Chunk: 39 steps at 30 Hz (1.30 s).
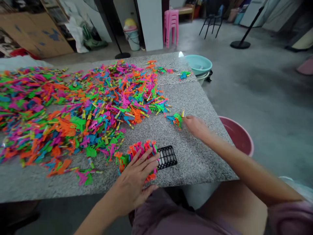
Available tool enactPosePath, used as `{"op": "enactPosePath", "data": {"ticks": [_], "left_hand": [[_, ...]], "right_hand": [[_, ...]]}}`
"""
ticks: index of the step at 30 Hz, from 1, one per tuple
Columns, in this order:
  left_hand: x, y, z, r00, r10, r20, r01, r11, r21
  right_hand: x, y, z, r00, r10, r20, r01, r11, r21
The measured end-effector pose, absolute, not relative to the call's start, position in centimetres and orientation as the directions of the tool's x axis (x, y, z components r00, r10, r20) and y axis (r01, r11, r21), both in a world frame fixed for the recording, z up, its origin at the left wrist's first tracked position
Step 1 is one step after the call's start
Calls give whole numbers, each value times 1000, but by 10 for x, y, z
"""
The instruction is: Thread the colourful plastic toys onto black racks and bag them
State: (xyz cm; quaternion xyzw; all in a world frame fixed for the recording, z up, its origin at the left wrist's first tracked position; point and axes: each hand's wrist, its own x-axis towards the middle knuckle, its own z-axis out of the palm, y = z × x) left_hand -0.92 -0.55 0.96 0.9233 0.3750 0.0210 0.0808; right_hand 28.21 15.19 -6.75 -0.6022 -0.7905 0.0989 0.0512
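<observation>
My left hand (138, 171) lies flat with its fingers stretched over a packed row of small bright plastic toys (149, 177). Beneath and beside them, the uncovered end of a black plastic rack (167, 157) shows its open slots. Farther up the table, my right hand (194, 125) pinches at the edge of a small cluster of green, blue and orange plastic toys (174, 119). A yellow tip stands up at its fingers, though motion blurs the exact grip. To the left spreads a large heap of the same kind of toys (97, 107), several with shiny yellow sticks.
The speckled grey stone table (193, 101) ends at the right. Beyond that edge stand a light blue basin (199, 63) and a dark red basin (237, 135). A few loose toys (184, 75) lie near the far corner. Pink stools (171, 24) are stacked behind.
</observation>
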Motion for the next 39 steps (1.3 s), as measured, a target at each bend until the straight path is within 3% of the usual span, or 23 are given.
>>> {"op": "enactPosePath", "data": {"ticks": [4, 7, 9, 11, 13, 16, 18, 20, 24, 28, 32, 33, 36, 39], "left_hand": [[-3, -6, 8, 707, 707, 17, 701, -705, 106], [-1, -7, 2, 692, 721, 48, 716, -693, 80], [0, -7, 0, 672, 738, 67, 731, -675, 101], [1, -8, -1, 656, 751, 84, 739, -660, 134], [2, -8, -1, 641, 763, 86, 747, -645, 160], [3, -8, -1, 632, 773, 57, 756, -631, 174], [3, -8, -2, 635, 770, 58, 752, -634, 181], [4, -9, -2, 640, 765, 77, 742, -641, 195], [6, -10, 3, 623, 780, 61, 745, -615, 261], [10, -11, 5, 597, 801, 42, 766, -584, 270], [8, -9, -3, 590, 801, 100, 774, -596, 211], [7, -8, -4, 592, 798, 114, 772, -602, 202], [5, -8, -5, 602, 789, 123, 766, -614, 190], [4, -9, -2, 597, 795, 108, 772, -606, 191]], "right_hand": [[289, 191, -57, -453, 891, -42, 882, 441, -167], [304, 197, -55, -509, 860, -29, 842, 491, -224], [307, 173, -63, -452, 889, 67, 819, 444, -364], [294, 127, -78, -365, 923, 120, 715, 361, -598], [267, 72, -95, -312, 949, 49, 509, 210, -835], [219, 8, -114, -296, 953, -63, 279, 23, -960], [197, -8, -118, -258, 965, -51, 297, 29, -954], [189, -6, -113, -268, 963, 6, 430, 126, -894], [186, 4, -98, -411, 909, 69, 608, 330, -722], [183, -5, -91, -473, 881, 27, 678, 383, -627], [208, 21, -85, -591, 805, 57, 627, 502, -596], [220, 41, -82, -563, 823, 72, 657, 499, -565], [257, 117, -72, -267, 952, 149, 851, 305, -427], [281, 181, -69, -241, 961, 137, 875, 276, -398]]}}
